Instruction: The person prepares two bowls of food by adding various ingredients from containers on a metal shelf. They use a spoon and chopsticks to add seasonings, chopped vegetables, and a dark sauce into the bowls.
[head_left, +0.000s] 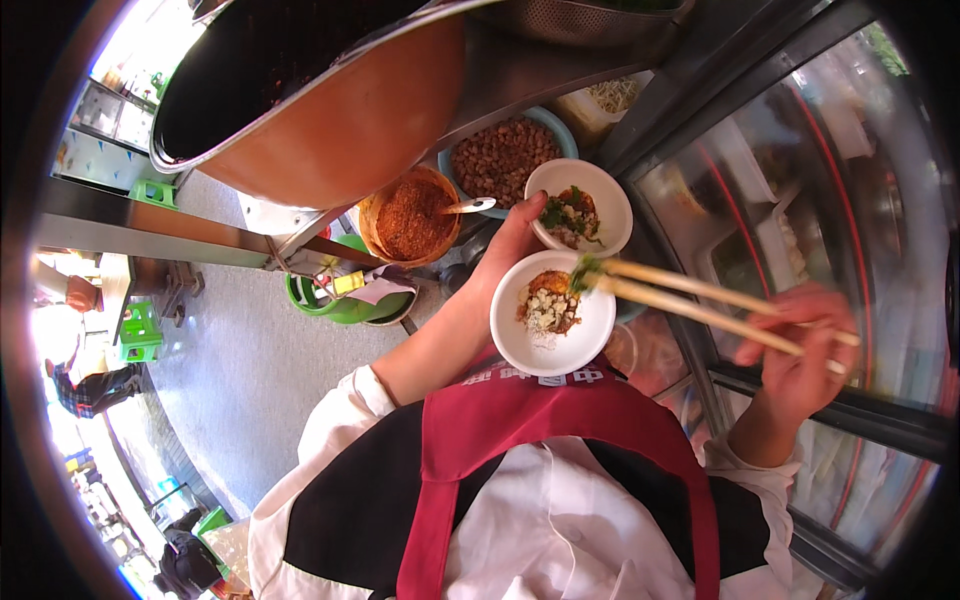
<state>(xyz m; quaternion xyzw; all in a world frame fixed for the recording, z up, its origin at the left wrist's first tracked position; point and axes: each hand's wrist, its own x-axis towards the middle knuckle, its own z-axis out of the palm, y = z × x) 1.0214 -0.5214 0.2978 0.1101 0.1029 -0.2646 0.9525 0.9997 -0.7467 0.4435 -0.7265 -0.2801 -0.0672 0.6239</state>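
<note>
My left hand (508, 241) holds two white bowls, with its thumb on the rim of the farther one. Dark red sauce and chopped green herbs sit in the farther bowl (616, 206). The nearer bowl (506, 326) contains reddish sauce, pale minced bits and white powder. From the right, my right hand (806, 349) grips a pair of long wooden chopsticks (697, 300). A clump of chopped green herbs (583, 274) is pinched at their tips, over the nearer bowl's right rim. The right hand is slightly blurred.
A large orange-brown pot (337, 127) looms at upper left. Beyond the bowls are a tub of chili paste (412, 217) with a spoon (476, 205), a blue basin (568, 135) of brown nuts or beans, and a container of sprouts (585, 112). A glass-fronted cabinet (810, 202) flanks the right.
</note>
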